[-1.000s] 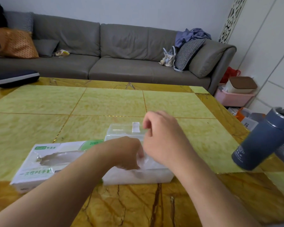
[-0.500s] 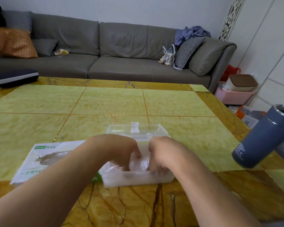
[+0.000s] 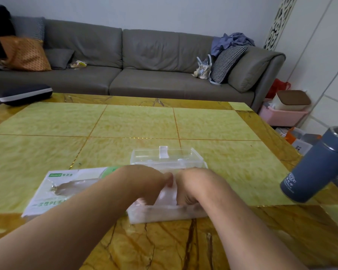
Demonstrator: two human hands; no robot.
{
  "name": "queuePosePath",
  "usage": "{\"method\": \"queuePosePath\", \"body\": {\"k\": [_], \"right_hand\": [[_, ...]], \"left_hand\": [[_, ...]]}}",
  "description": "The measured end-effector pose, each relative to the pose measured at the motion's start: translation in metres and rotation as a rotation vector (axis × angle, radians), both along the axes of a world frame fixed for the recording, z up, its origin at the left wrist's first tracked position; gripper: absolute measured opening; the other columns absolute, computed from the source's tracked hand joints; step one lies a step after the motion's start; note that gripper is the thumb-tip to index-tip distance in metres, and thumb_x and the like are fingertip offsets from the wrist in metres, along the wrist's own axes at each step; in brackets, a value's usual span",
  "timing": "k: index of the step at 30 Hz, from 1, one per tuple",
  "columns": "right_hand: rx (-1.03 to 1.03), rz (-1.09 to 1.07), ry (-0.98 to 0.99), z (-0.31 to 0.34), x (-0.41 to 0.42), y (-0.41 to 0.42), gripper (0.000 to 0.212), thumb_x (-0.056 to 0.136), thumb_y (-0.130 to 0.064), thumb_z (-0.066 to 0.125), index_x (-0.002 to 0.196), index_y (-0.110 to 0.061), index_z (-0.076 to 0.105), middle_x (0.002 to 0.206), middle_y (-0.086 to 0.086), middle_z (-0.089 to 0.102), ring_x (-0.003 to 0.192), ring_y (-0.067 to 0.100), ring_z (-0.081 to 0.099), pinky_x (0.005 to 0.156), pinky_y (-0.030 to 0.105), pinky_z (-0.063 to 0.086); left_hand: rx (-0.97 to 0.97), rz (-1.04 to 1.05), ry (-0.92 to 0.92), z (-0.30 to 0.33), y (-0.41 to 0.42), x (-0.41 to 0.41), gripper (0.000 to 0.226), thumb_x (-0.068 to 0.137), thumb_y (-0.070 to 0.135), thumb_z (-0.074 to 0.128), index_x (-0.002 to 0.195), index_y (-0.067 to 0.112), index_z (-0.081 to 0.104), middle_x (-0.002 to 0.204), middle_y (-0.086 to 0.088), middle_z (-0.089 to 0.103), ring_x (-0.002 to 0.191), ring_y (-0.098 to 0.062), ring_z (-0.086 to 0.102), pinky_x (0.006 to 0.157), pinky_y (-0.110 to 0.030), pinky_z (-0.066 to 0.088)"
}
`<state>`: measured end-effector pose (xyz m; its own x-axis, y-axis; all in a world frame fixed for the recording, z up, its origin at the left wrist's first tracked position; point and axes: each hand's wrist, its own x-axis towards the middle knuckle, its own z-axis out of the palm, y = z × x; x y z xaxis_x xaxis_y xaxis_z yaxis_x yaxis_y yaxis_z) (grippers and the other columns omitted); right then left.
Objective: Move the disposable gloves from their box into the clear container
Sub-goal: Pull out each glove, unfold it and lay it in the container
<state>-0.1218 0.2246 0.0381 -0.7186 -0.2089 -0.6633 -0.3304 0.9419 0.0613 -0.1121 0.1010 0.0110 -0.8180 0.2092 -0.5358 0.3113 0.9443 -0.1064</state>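
Inside clear container (image 3: 164, 215), both hands press down film gloves (image 3: 167, 193): left hand (image 3: 144, 184), right hand (image 3: 195, 187), fingers curled, grip itself hidden. Glove box (image 3: 53, 190) lies leftward, nearer left hand.

Two bare arms come in from the bottom of the picture. No sleeves cover them as far as the picture shows. The left hand (image 3: 144, 180) has no ring, watch or band that can be seen. The right hand (image 3: 195, 184) looks just as plain, with a bare wrist. One short, neat nail shows on the left hand. The skin looks smooth, with no marks or paint on it.
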Motion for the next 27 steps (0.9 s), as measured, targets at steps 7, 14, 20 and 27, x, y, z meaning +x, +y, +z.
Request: {"method": "queuePosePath", "body": {"k": [7, 14, 20, 27], "right_hand": [[-0.072, -0.098, 0.073, -0.009, 0.003, 0.001, 0.011, 0.096, -0.015, 0.059, 0.095, -0.005, 0.055, 0.09, 0.005, 0.046, 0.083, 0.024, 0.051, 0.091, 0.038, 0.056], [-0.096, -0.197, 0.098, -0.014, 0.002, 0.001, 0.012, 0.091, -0.02, 0.067, 0.097, -0.011, 0.061, 0.116, 0.012, 0.059, 0.079, 0.025, 0.061, 0.077, 0.036, 0.057], [-0.235, -0.23, 0.29, -0.009, 0.011, 0.011, 0.006, 0.088, -0.006, 0.06, 0.09, -0.011, 0.063, 0.078, 0.006, 0.065, 0.068, 0.023, 0.068, 0.059, 0.03, 0.049], [-0.415, -0.239, 0.745, -0.007, 0.024, 0.008, 0.023, 0.089, -0.006, 0.056, 0.089, -0.025, 0.069, 0.081, -0.004, 0.067, 0.068, 0.019, 0.067, 0.064, 0.04, 0.062]], "left_hand": [[-0.146, -0.051, -0.033, 0.027, -0.003, 0.01, 0.084, 0.094, 0.006, 0.066, 0.16, 0.039, 0.027, 0.139, 0.006, 0.058, 0.115, -0.022, 0.057, 0.08, -0.03, 0.042], [0.024, -0.069, 0.009, 0.028, -0.021, 0.018, 0.079, 0.094, 0.006, 0.062, 0.157, 0.042, 0.033, 0.133, 0.011, 0.061, 0.093, -0.013, 0.052, 0.076, -0.027, 0.042], [0.679, 0.096, 0.193, 0.046, -0.078, 0.048, 0.054, 0.088, 0.032, 0.079, 0.133, 0.052, 0.056, 0.125, 0.038, 0.06, 0.118, 0.017, 0.052, 0.103, -0.017, 0.04], [0.578, 0.637, 0.611, 0.012, -0.147, 0.08, 0.012, 0.099, 0.028, 0.063, 0.089, 0.031, 0.07, 0.082, 0.013, 0.07, 0.072, -0.005, 0.067, 0.064, -0.025, 0.057]]}}
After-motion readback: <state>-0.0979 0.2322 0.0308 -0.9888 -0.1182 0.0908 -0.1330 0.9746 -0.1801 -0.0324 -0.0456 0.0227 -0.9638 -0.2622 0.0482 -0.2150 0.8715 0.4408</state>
